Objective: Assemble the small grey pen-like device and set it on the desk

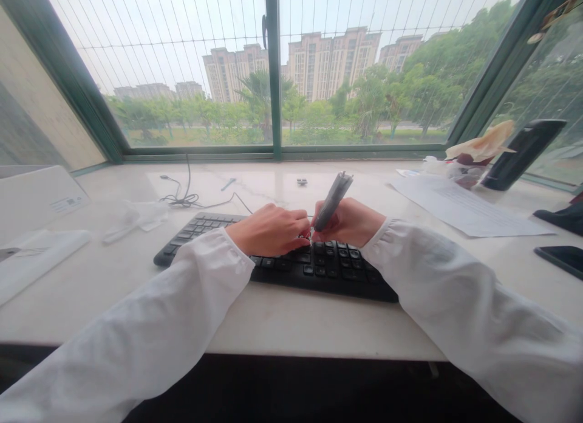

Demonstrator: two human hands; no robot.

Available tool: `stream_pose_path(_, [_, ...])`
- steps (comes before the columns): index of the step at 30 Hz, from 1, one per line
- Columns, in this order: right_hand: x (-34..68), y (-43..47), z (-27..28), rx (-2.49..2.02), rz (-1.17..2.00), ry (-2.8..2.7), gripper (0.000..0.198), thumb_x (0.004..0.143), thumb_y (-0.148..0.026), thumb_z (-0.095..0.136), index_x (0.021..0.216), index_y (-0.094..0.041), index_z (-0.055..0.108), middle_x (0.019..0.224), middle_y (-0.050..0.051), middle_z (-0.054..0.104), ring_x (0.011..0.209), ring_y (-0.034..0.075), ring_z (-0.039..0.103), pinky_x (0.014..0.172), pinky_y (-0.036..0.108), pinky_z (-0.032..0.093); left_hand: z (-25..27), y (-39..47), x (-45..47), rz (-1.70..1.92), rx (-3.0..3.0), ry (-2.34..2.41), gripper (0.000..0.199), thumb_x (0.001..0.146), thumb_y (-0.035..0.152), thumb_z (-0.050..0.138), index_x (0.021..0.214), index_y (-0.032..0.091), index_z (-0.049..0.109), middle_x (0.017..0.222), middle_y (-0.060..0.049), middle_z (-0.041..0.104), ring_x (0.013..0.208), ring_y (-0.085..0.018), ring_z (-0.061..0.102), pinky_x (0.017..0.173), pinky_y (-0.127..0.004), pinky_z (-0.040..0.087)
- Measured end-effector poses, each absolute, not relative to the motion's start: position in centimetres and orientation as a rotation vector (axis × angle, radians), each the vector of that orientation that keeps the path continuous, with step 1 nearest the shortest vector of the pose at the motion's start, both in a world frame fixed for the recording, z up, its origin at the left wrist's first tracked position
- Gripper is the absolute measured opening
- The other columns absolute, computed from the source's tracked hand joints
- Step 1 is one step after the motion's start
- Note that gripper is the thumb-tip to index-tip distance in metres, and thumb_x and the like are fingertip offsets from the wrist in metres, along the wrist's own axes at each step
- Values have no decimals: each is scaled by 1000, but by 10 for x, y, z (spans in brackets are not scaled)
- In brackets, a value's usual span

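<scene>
A black keyboard lies at a slant on the white counter, right under both hands. My right hand is closed around a grey stick-shaped tool, tilted with its upper end up and to the right. The tool's lower end points down at the keys, and its tip is hidden among my fingers. From the left, my left hand reaches over the middle of the keyboard, thumb and fingers pinched beside that tip. Whatever they pinch is too small to name.
Behind the keyboard lie a coiled cable, a thin bluish strip and a small dark piece. Paper sheets, a black upright object and a phone are at right. A white box and clear plastic sit left.
</scene>
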State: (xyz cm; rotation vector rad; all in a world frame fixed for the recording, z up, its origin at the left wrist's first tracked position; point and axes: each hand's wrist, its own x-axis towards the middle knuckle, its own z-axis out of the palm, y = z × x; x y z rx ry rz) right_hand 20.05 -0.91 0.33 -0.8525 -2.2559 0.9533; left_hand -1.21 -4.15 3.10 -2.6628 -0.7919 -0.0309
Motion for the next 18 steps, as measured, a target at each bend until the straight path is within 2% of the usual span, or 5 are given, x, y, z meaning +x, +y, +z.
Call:
stream_pose_path(4, [199, -11, 7, -818, 1286, -2111, 22, 58, -18, 74, 74, -16, 58, 72, 0, 65, 72, 17, 63, 66, 28, 51, 31, -40, -12, -33, -2685, -822, 30, 95, 42, 41, 104, 19, 58, 98, -4, 63, 70, -16, 62, 49, -27, 30])
stream_pose_path(7, [199, -12, 9, -862, 1321, -2077, 22, 56, -15, 74, 73, -16, 60, 69, -1, 65, 70, 16, 63, 64, 27, 51, 30, -39, -12, -64, -2743, -865, 27, 95, 41, 43, 104, 22, 59, 99, -2, 64, 76, -16, 63, 53, -26, 33])
stream_pose_path(18, [199, -3, 7, -1035, 1290, -2119, 33, 61, -32, 79, 82, -15, 60, 63, 0, 64, 63, 16, 63, 60, 28, 50, 28, -33, -15, -138, -2827, -1002, 26, 93, 39, 43, 100, 26, 64, 97, 0, 66, 83, -16, 62, 66, -27, 40])
